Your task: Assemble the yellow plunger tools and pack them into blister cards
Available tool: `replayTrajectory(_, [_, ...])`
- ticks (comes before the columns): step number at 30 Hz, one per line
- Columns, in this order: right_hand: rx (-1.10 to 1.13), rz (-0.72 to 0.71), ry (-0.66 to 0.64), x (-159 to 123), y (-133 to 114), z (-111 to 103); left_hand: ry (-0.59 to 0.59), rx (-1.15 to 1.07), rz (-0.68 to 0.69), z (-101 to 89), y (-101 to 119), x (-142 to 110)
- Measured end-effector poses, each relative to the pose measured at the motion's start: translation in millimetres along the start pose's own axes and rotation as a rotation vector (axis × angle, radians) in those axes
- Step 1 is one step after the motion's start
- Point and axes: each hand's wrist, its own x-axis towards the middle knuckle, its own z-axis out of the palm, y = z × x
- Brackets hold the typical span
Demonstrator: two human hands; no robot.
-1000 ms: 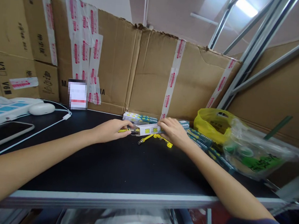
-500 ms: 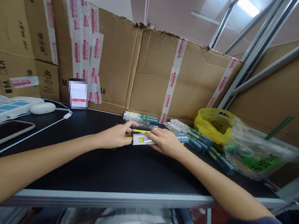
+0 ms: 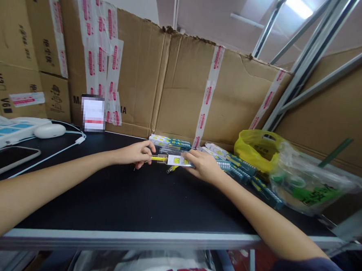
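Note:
A slim white box (image 3: 174, 160) with yellow square prints lies level above the black tabletop. My right hand (image 3: 204, 165) is closed around its right part. Out of the box's left end sticks a yellow piece in clear plastic (image 3: 159, 158). My left hand (image 3: 140, 152) has its fingers curled at the outer tip of that piece; its exact grip is partly hidden. Just below the box lies a small yellow-and-metal item (image 3: 173, 169), too small to name. Behind the box is clear plastic packaging (image 3: 170, 151), partly covered.
Flat white-and-green boxes (image 3: 170, 141) lie at the back, with more green boxes (image 3: 243, 174) to the right. Beyond them stand a yellow bag (image 3: 255, 152) and a clear plastic bag (image 3: 306, 192). A power strip (image 3: 15, 130) and phone (image 3: 10, 162) lie left. Cardboard (image 3: 184, 86) walls the back.
My left hand has moved left, away from the box, and the yellow piece in clear plastic now juts from the box's end. The small yellow item below the box has come into view.

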Motion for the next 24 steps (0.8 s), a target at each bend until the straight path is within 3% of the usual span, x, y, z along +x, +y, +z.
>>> replayTrajectory(6, [0.008, 0.017, 0.021, 0, 0, 2, 0.02, 0.048, 0.091, 1.4, -1, 0])
replayTrajectory(12, [0.054, -0.063, -0.009, 3, -20, 0, -0.036, 0.064, 0.084, 23.0, 10, -6])
replayTrajectory(15, [0.08, -0.082, -0.029, 5, -29, -2, -0.003, 0.08, 0.078, 30.1, 11, -8])
replayTrajectory(20, [0.1, -0.029, -0.001, 5, -25, 0, 0.064, 0.063, 0.089, 25.3, 5, -4])
replayTrajectory(24, [0.105, 0.029, 0.042, 4, -13, 2, 0.091, -0.13, 0.069, 17.2, -1, 3])
